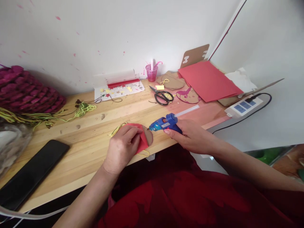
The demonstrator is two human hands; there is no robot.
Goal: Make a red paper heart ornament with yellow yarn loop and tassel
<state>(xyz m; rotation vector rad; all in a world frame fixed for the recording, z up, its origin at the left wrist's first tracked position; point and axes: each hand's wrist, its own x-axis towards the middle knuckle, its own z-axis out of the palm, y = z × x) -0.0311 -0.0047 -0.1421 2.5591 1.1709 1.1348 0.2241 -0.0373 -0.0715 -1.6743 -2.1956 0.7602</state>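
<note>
My right hand (190, 134) is wrapped round the handle of a blue hot glue gun (163, 123), with a clear glue stick (187, 110) poking out of its back. The gun's nozzle points left, close to the edge of a round cardboard piece (148, 134). Over that cardboard lies a piece of red paper (142, 144), and the fingers of my left hand (123, 145) pinch its upper part. Yellow-green tassel threads (117, 129) stick out at the far left of the cardboard. A yellow cord (145, 154) shows at its near side.
Black scissors (162, 96), a pink-stained cup (151, 72), red paper sheets (210, 79) and a power strip (244, 107) sit behind and to the right. Leftward are a black phone (33, 172), tangled threads (85, 108) and a magenta pinecone-like object (26, 90).
</note>
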